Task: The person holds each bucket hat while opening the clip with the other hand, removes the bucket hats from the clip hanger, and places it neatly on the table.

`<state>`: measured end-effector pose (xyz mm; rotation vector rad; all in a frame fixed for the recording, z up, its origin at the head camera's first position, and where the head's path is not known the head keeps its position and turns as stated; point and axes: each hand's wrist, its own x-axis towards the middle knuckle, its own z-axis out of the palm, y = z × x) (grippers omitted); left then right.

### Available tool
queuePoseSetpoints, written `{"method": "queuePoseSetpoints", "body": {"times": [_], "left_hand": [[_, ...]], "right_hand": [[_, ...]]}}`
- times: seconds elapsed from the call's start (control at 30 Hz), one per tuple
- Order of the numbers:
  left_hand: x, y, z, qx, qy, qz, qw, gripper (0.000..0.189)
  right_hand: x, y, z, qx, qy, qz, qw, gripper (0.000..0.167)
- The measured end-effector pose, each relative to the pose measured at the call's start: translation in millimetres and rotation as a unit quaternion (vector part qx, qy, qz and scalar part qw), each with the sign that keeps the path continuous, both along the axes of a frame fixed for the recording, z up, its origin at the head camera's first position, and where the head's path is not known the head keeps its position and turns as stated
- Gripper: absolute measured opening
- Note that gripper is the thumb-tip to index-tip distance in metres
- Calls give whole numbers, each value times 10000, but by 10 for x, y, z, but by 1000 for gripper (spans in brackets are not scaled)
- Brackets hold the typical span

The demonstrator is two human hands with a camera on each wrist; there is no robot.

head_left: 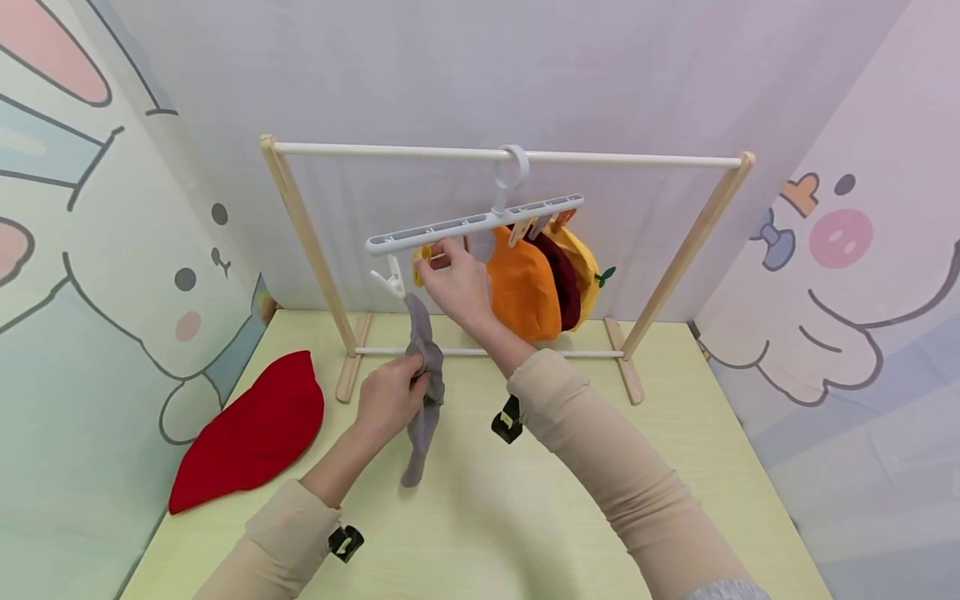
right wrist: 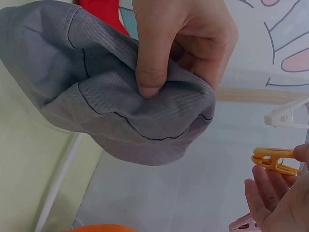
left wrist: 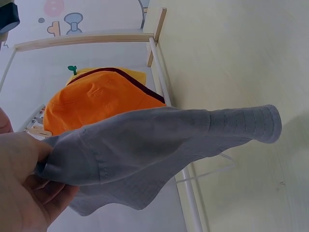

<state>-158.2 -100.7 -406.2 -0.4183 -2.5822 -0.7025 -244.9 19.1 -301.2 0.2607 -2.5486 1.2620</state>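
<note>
Grips a grey hat (head_left: 427, 408) in the left hand (head_left: 388, 398), with the thumb laid along the cloth and the fingers curled behind it. Holds the hat edge-on and lengthwise downward, below the left end of a pale hanger (head_left: 420, 238). Comes near, with the hat's upper end, to a white clip (head_left: 393, 279), seen apart from it in the right wrist view. Pinches a yellow clip (right wrist: 277, 152) between thumb and fingers of the right hand (head_left: 459, 282), just under the hanger. Shows, beyond that hand, an orange hat (head_left: 525, 287), a dark red hat (head_left: 566, 279) and a yellow hat (head_left: 588, 267) with a green sprout (head_left: 606, 277), hung in a row on the hanger's right half. Reveals the hanger hooked over a white rod (head_left: 390, 151) between wooden posts (head_left: 688, 258). Includes, on the table (head_left: 487, 483) to the left, a red hat (head_left: 247, 425) lying well apart from both hands.
</note>
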Motion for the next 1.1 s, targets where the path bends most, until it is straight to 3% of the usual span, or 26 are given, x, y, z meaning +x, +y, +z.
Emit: {"method": "queuePoseSetpoints", "body": {"times": [0.73,0.97,1.1], "left_hand": [[36,-244,29,-374,-154,69,9992,21],[38,-318,1,-387,-31,-39,9992,20],[51,-369,-2,-475,-179,-9,9987,19]], "right_hand": [[8,0,-10,174,56,229,9996,21],[6,7,-28,255,55,279,9993,22],[-3,6,-34,292,81,297,9991,22]]}}
